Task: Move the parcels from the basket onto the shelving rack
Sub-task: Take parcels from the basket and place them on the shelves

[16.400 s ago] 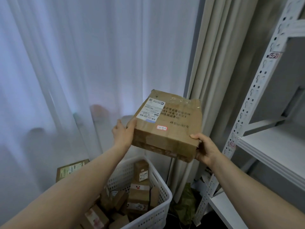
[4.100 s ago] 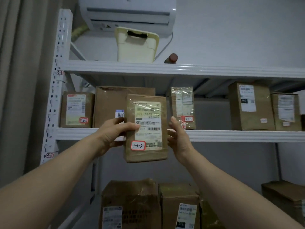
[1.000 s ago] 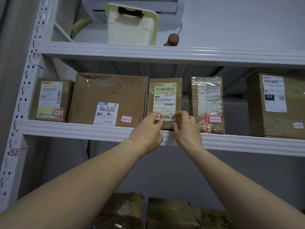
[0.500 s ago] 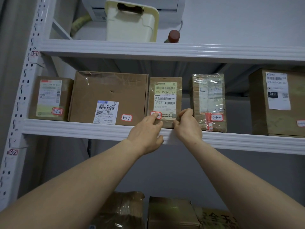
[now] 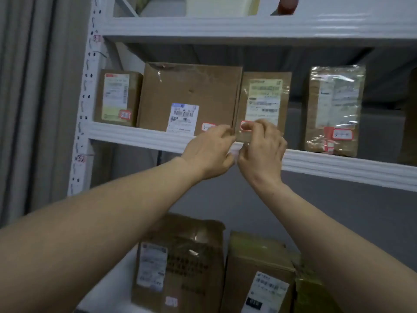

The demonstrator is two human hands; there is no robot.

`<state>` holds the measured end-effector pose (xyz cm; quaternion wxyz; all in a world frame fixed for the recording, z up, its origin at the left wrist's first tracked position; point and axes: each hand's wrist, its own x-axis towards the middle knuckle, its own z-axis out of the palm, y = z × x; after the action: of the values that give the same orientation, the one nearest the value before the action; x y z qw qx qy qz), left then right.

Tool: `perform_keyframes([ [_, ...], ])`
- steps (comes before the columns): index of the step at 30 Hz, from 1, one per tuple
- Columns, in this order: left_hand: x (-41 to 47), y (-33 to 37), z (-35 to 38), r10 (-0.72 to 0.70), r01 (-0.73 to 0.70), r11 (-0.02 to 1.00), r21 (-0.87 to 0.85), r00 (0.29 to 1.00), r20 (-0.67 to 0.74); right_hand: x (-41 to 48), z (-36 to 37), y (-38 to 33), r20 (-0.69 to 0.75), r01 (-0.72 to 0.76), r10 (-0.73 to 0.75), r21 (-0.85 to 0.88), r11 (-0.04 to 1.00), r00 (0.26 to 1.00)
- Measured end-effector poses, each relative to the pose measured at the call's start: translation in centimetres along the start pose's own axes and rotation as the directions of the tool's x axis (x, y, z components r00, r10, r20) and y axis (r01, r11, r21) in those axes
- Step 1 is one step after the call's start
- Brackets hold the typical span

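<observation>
Head view showed the parcel [image 5: 264, 102] upright at the front edge of the shelf [image 5: 135, 136], its left side against the big box [image 5: 189, 96], with open room on its right before the wrapped parcel [image 5: 334, 109]. Both hands were at its bottom edge — left hand [image 5: 209, 152] pinching the lower left corner, right hand [image 5: 261, 152] gripping the lower front with curled fingers.

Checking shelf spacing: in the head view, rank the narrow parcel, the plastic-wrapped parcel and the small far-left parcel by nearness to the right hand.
1. narrow parcel, mid-shelf, held by the right hand.
2. plastic-wrapped parcel, to the hand's right.
3. small far-left parcel, beside the rack upright.
</observation>
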<state>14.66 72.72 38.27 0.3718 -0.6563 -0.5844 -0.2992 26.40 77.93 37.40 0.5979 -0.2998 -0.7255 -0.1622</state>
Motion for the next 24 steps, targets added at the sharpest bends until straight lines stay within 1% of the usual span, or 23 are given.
perform_keyframes([
  [1,-1.1,-0.7,-0.6,-0.014,0.014,1.0,0.025,1.0,0.0,-0.8,0.5,-1.0,0.032,0.046,-0.047,0.044,0.998,0.998],
  [2,-3.0,-1.9,-1.2,-0.045,0.043,0.996,0.074,0.999,0.03,-2.2,1.3,-2.5,0.088,0.072,-0.081,0.093,0.993,0.993],
  [4,-6.7,-4.1,-2.2,-0.103,0.084,0.981,0.173,0.99,0.101,-4.2,2.9,-4.8,0.221,0.089,-0.121,0.149,0.985,0.968],
  [6,-11.9,-6.5,-3.3,-0.205,0.145,0.95,0.277,0.957,0.203,-7.0,5.1,-7.7,0.364,0.098,-0.175,0.22,0.971,0.915],
  [8,-18.3,-8.7,-4.7,-0.356,0.243,0.898,0.367,0.891,0.281,-10.6,7.4,-11.3,0.482,0.094,-0.254,0.331,0.939,0.838],
  [10,-25.6,-10.4,-6.4,-0.522,0.36,0.821,0.442,0.786,0.331,-15.0,9.3,-15.6,0.588,0.083,-0.357,0.441,0.894,0.725],
  [12,-32.8,-11.3,-8.6,-0.676,0.458,0.715,0.529,0.646,0.354,-19.8,10.5,-20.1,0.66,0.091,-0.479,0.531,0.842,0.579],
  [15,-42.8,-11.6,-12.3,-0.852,0.564,0.52,0.641,0.387,0.351,-26.9,10.6,-26.2,0.687,0.123,-0.647,0.648,0.752,0.332],
  [17,-49.0,-11.9,-14.9,-0.916,0.618,0.401,0.676,0.248,0.316,-31.3,10.1,-30.1,0.674,0.127,-0.716,0.706,0.697,0.182],
  [19,-54.6,-12.5,-17.2,-0.959,0.683,0.27,0.678,0.125,0.256,-35.4,9.7,-33.9,0.658,0.134,-0.748,0.736,0.663,0.085],
  [21,-59.5,-12.8,-19.2,-0.979,0.739,0.135,0.66,-0.004,0.205,-39.1,9.6,-37.7,0.655,0.121,-0.755,0.748,0.653,0.022],
  [22,-61.8,-12.9,-20.0,-0.98,0.754,0.082,0.652,-0.059,0.191,-40.8,9.5,-39.7,0.659,0.103,-0.752,0.749,0.655,-0.007],
  [24,-66.4,-13.3,-21.6,-0.975,0.754,0.006,0.657,-0.141,0.171,-43.8,9.6,-43.6,0.657,0.071,-0.751,0.754,0.653,-0.065],
])
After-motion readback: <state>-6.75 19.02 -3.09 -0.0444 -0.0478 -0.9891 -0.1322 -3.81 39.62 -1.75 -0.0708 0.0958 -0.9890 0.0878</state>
